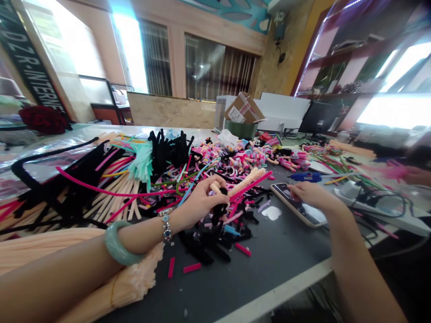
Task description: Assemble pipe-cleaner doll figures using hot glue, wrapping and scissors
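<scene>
My left hand (206, 202) is closed around a small doll part (220, 204) made of black and peach fuzzy pipe cleaners. Thick peach stems (248, 183) and a hot-pink pipe cleaner (252, 185) stick out to the right beyond its fingers. Over on the right, my right hand (311, 195) has a finger stretched down onto the lit screen of a smartphone (298, 206) lying on the table; nothing is gripped in it. Just behind the phone lies a blue glue gun (305, 177). Loose black pipe cleaner pieces (202, 246) are spread below my left hand.
Pink figures (244, 157) are heaped at the back. Mint pipe cleaners (141, 159) and a peach bundle (134, 287) lie left. A power strip (380, 208) with cables sits right. A cardboard box (244, 109) stands behind. Another person's hand (415, 175) shows at far right.
</scene>
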Tool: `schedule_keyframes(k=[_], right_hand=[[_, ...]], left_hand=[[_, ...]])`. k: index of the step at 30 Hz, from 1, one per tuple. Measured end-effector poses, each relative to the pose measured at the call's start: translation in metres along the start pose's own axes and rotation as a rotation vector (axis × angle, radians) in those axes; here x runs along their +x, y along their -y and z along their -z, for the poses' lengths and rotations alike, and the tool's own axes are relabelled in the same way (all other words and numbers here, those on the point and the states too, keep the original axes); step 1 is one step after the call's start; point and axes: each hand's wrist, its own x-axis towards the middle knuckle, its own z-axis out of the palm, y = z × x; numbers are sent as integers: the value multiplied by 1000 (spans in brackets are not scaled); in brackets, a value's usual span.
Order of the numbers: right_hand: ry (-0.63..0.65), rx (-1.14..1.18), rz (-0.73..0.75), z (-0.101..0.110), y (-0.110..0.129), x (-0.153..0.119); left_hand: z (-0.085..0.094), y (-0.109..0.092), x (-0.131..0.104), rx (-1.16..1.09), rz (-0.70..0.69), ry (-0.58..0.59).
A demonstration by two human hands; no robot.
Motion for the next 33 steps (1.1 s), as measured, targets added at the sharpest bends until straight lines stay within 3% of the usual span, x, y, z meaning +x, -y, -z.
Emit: schedule_keyframes(k=[9, 33], right_hand=[[-140, 50, 60, -9, -7, 8], [-199, 91, 113, -10, -5, 7]], left_hand=[[1, 0, 0, -8, 10, 5], [2, 2, 1, 101, 35, -5]])
